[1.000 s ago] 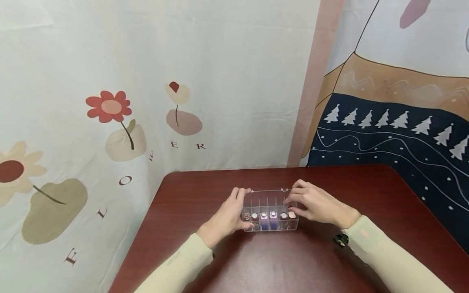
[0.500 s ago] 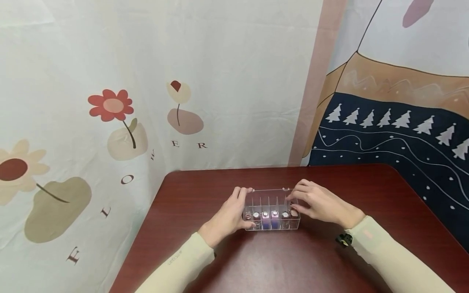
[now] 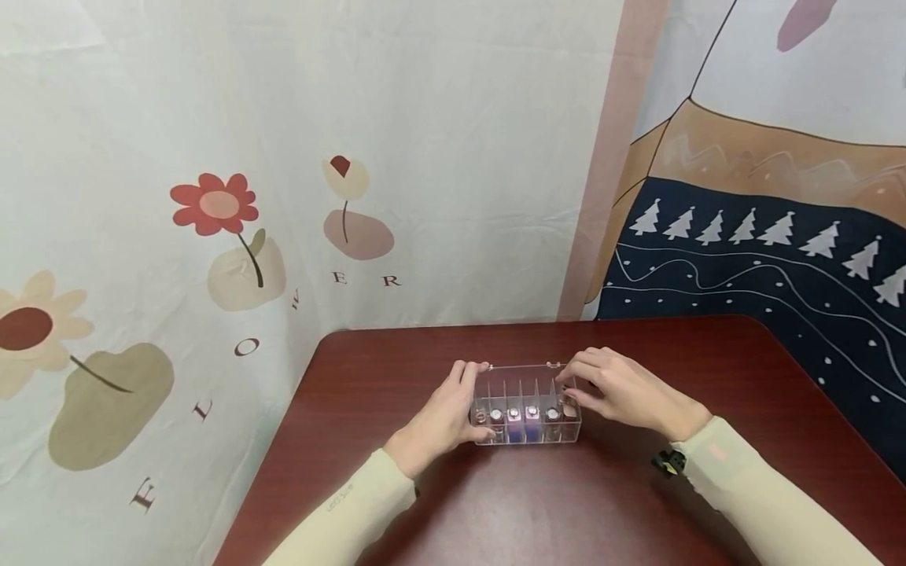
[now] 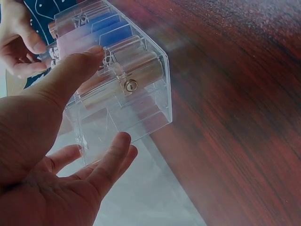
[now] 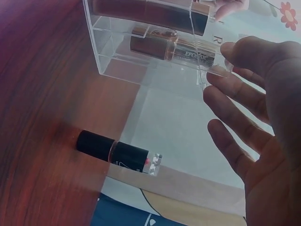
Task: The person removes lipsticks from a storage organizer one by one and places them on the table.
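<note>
A clear acrylic organizer (image 3: 525, 434) with upright dividers stands on the table. Its front row carries several cosmetic tubes, two of them purple and blue (image 4: 113, 33). My left hand (image 3: 446, 409) grips the organizer's left end, thumb across the front, other fingers at the side and back. My right hand (image 3: 626, 389) hovers at the right end, fingers loosely bent. In the right wrist view its thumb and index tips are right at the top of a brown-and-clear tube (image 5: 193, 54) in the end compartment. A black lipstick (image 5: 115, 150) stands upright on the table beside the organizer, hidden in the head view.
The dark red wooden table (image 3: 453, 511) meets a pale curtain (image 3: 453, 196) printed with flowers behind it. A navy curtain with white trees (image 3: 743, 259) hangs at the right. A small black device (image 3: 668, 462) sits at my right wrist.
My right hand has risen slightly and drawn right from the end compartment. The pinkish top there looks darker than before. My left hand keeps its grip, and the head view has shifted a little.
</note>
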Demonstrator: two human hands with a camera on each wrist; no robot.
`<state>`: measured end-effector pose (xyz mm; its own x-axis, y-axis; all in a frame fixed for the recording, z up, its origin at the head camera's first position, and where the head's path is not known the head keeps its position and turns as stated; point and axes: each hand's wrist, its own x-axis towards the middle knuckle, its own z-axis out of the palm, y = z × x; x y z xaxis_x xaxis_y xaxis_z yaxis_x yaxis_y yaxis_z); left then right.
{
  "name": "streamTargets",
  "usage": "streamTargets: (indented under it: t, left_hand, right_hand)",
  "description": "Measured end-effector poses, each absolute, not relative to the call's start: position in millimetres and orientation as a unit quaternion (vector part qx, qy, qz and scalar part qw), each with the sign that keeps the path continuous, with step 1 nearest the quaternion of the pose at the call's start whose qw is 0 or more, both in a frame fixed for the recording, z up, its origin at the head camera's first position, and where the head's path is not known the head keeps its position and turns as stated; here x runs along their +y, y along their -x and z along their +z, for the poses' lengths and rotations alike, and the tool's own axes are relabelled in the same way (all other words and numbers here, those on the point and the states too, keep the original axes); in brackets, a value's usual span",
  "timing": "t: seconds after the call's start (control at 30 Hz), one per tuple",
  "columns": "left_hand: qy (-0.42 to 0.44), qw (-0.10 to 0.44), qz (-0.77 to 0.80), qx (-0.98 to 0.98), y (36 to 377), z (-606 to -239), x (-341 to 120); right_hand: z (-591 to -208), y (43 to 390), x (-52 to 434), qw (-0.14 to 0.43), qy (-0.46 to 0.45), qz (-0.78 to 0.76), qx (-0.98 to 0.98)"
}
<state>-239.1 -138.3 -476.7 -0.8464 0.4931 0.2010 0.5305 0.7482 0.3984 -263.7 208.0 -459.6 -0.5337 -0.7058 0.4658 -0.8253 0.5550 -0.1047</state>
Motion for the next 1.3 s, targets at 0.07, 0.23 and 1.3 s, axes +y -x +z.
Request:
streamTargets:
  t: [0.07,0.23,1.3]
  left_hand:
    - [0.273,0.037,-0.224,-0.935,239,-477,-138]
    - [0.273,0.034,-0.225,-0.935,240,-476,-138]
    - [0.284,0.049,-0.238,-0.928,241,-478,-140]
  right_hand:
    - [-459,264,209,0.194,-0.448,0.163,-0.857]
    - [-457,263,211,0.203,-0.452,0.175,-0.851]
    - [-433,260,215,0.23,-0.447,0.179,-0.846]
